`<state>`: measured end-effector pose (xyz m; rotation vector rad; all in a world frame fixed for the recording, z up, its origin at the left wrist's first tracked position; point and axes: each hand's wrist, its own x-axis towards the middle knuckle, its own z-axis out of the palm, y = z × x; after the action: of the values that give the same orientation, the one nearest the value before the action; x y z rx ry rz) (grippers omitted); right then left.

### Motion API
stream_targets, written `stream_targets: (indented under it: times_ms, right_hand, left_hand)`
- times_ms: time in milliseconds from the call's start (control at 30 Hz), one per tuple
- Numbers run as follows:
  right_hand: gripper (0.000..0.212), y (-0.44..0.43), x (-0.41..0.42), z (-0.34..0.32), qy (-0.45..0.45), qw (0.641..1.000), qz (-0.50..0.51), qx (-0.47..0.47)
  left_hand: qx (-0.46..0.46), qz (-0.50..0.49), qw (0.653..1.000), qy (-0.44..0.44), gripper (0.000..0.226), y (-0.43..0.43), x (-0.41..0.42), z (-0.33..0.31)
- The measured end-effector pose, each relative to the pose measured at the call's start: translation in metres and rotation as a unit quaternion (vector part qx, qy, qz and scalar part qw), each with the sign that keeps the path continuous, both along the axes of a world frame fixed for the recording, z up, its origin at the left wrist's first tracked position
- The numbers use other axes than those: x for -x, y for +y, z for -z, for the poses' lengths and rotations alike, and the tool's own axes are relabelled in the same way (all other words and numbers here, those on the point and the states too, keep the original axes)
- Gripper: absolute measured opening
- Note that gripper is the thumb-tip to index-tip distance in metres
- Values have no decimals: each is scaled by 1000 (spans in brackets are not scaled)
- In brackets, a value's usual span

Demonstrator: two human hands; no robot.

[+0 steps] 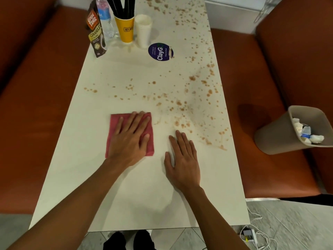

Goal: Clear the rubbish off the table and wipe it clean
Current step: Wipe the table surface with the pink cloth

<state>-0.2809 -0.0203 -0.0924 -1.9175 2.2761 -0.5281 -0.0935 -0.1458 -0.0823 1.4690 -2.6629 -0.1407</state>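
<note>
A folded pink cloth [115,127] lies flat on the white table [137,195], a little left of its middle. My left hand [130,138] presses on the cloth with straight, spread fingers. My right hand [183,160] rests flat on the bare tabletop just to the right of the cloth, holding nothing. Brown spill spots [191,105] cover the table beyond and to the right of both hands, reaching the far end. A beige bin [281,134] with crumpled rubbish inside stands tilted on the right seat.
At the far left of the table stand a coffee granules pouch [95,33], a water bottle [105,18], a yellow cup [125,27] with black straws, and a white cup stack [143,30]. A round blue sticker [160,51] lies nearby. Orange benches flank both sides. Cables lie on the floor [255,233].
</note>
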Motion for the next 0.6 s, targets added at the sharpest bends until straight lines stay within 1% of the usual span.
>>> stream_targets:
  times_ms: [67, 167, 200, 267, 333, 367, 467, 533, 600]
  right_hand:
    - [58, 0, -1, -1, 0, 1000, 2, -3]
    - [59, 1, -1, -1, -4, 1000, 7, 1]
    - [59, 2, -1, -1, -11, 1000, 7, 8]
    - [59, 5, 0, 0, -41, 999, 13, 32]
    - [59, 10, 7, -1, -60, 997, 18, 52]
    - [59, 12, 12, -2, -57, 997, 23, 55]
    - [60, 23, 32, -3, -27, 998, 43, 23]
    - [60, 29, 40, -3, -13, 999, 50, -3]
    - [59, 30, 40, -2, -5, 998, 52, -21]
  left_hand:
    - [-1, -36, 999, -4, 67, -16, -2, 1]
    - [-7, -72, 997, 1, 70, -36, 34, 1]
    - [-9, -69, 998, 2, 70, -35, 47, -1]
    - [-6, -29, 1000, -7, 69, -24, 58, -1]
    - [-2, 20, 1000, -8, 67, -4, 43, 1]
    - [0, 27, 1000, -6, 66, 3, 29, 1]
    - [-4, -1, 1000, 2, 66, 2, -1, -1]
    - [-3, -37, 999, -2, 67, -14, 7, 0]
    - [-7, -66, 998, 2, 69, -31, 32, -1]
